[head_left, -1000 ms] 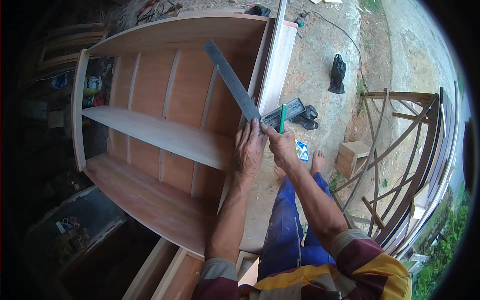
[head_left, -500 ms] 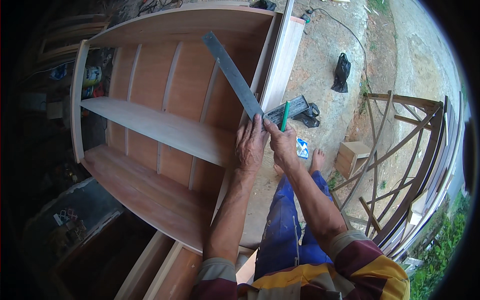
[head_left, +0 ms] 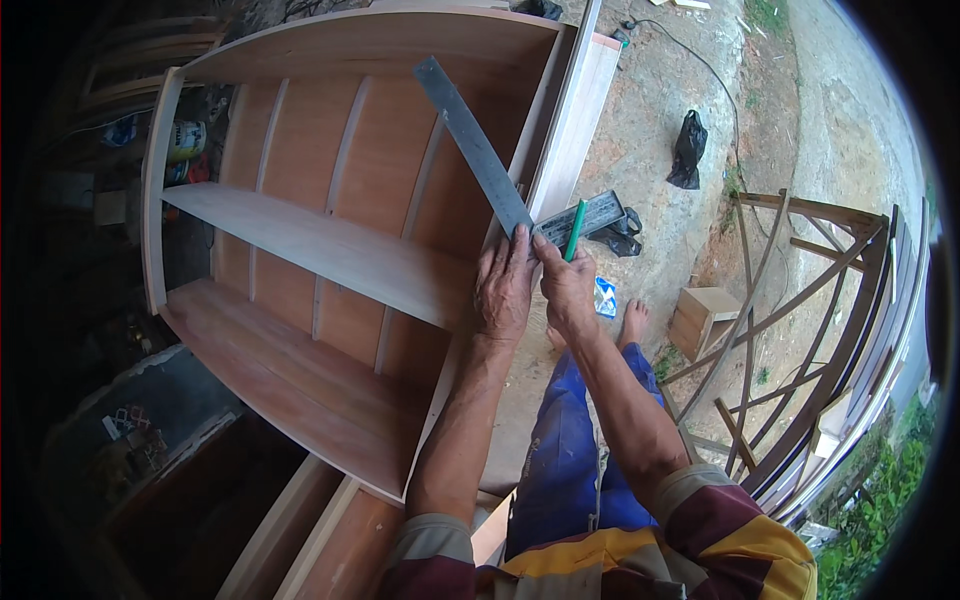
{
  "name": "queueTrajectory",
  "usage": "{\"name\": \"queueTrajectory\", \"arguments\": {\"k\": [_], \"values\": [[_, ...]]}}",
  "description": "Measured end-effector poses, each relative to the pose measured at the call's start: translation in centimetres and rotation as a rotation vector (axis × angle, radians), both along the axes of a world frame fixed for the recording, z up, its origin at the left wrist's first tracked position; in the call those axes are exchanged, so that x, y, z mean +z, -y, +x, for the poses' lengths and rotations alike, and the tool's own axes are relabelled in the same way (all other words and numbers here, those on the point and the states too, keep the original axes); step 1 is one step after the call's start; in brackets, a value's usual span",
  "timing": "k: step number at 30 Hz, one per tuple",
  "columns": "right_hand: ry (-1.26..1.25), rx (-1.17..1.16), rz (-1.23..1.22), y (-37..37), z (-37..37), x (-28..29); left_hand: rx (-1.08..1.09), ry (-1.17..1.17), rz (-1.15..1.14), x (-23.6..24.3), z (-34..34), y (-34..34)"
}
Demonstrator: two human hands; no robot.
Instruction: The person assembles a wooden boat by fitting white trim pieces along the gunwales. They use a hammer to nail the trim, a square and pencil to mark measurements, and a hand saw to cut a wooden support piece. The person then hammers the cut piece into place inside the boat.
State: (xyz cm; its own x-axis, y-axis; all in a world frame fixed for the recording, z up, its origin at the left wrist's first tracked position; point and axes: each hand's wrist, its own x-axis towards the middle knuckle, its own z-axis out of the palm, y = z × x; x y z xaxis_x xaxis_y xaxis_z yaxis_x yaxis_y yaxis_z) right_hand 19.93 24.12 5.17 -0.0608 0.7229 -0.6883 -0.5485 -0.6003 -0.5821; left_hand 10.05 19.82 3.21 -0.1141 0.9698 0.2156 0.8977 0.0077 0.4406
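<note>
A try square with a grey metal blade (head_left: 475, 140) and a dark stock (head_left: 585, 215) lies over the near right edge of a wooden cabinet (head_left: 330, 250). The blade slants up and left across the cabinet's open side; the stock sticks out to the right. My left hand (head_left: 503, 295) presses its fingers onto the square near its corner, gripping it against the cabinet edge. Close beside it, my right hand (head_left: 570, 290) is closed round a slim green pencil (head_left: 575, 230) that points upward. The right fingertips meet the square's corner; the pencil's lower end is hidden in the hand.
A scaffold-like wooden frame (head_left: 790, 310) stands at right, near a small wooden box (head_left: 703, 320). Black plastic bags (head_left: 688, 150) and a cable (head_left: 700, 65) lie on the rough ground. A paint bucket (head_left: 187, 142) is behind the cabinet. My bare foot (head_left: 635, 320) is below.
The view has shifted slightly. Both hands stay at the square's corner, and the pencil leans a little more to the right.
</note>
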Motion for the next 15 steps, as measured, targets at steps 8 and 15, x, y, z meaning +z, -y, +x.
{"name": "queueTrajectory", "arguments": {"k": [8, 15], "values": [[0.05, 0.061, -0.018, -0.18, 0.31, 0.29, 0.006, 0.011, -0.006, 0.2, -0.07, -0.01], [0.048, 0.054, 0.002, -0.07, 0.32, 0.03, 0.021, 0.01, -0.013, 0.05, 0.0, 0.0]]}}
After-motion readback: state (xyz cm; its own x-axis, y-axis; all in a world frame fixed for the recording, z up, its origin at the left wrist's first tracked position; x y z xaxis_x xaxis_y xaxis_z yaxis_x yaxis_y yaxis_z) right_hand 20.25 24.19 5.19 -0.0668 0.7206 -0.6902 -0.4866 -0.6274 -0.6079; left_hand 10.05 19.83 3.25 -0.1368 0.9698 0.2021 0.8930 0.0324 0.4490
